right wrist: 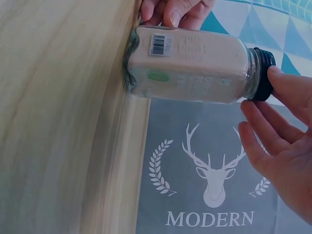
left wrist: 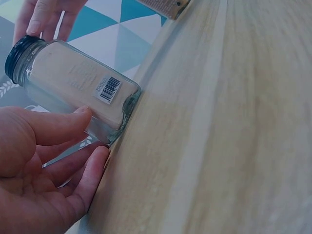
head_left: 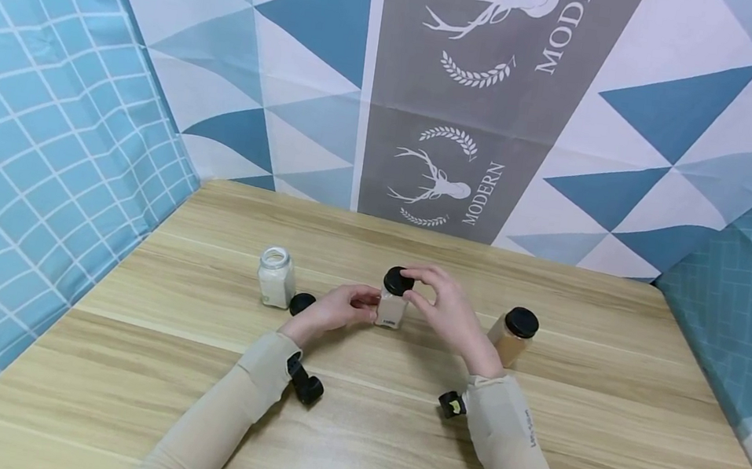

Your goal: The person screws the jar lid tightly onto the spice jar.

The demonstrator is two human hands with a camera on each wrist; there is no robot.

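A square glass spice jar (head_left: 391, 312) of pale beige powder, capped with a black lid (head_left: 398, 281), stands upright on the table between both hands. My left hand (head_left: 341, 307) holds its lower side, the thumb lying along the glass in the left wrist view. Around the lid, the thumb and fingers of my right hand (head_left: 446, 311) pinch its edge. A barcode sticker (left wrist: 107, 89) shows on one face of the jar. To the left is a lidless jar (head_left: 277, 282) of white contents. A loose black lid (head_left: 302, 304) lies between it and my left hand.
A third jar (head_left: 511, 347), black-capped with orange-brown contents, stands just beyond my right wrist. The wooden table (head_left: 363, 439) ends at a patterned cloth wall (head_left: 436, 100) at the back. Blue gridded cloth (head_left: 44, 104) borders the left side.
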